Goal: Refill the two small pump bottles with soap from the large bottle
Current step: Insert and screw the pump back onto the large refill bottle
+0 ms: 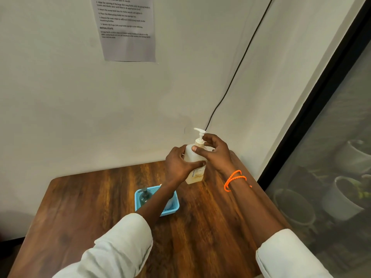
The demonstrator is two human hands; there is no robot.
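Your left hand [178,164] wraps the body of the large bottle [194,167], thumb across its front, so that grip is closed firmly on it. The bottle stands upright at the far right of the wooden surface [200,227], near the wall, with pale soap showing in its lower part. Your right hand [214,152] is at the bottle's neck: thumb and fingers pinch the collar just below the white pump [199,131], whose spout points left. An orange band [233,179] circles your right wrist. Nearer you, a blue basket [138,199] sits mid-surface under your left forearm. A dark small bottle [144,196] stands in its left side; a second, pale one is mostly hidden by the arm. A printed sheet [126,27] hangs on the wall.
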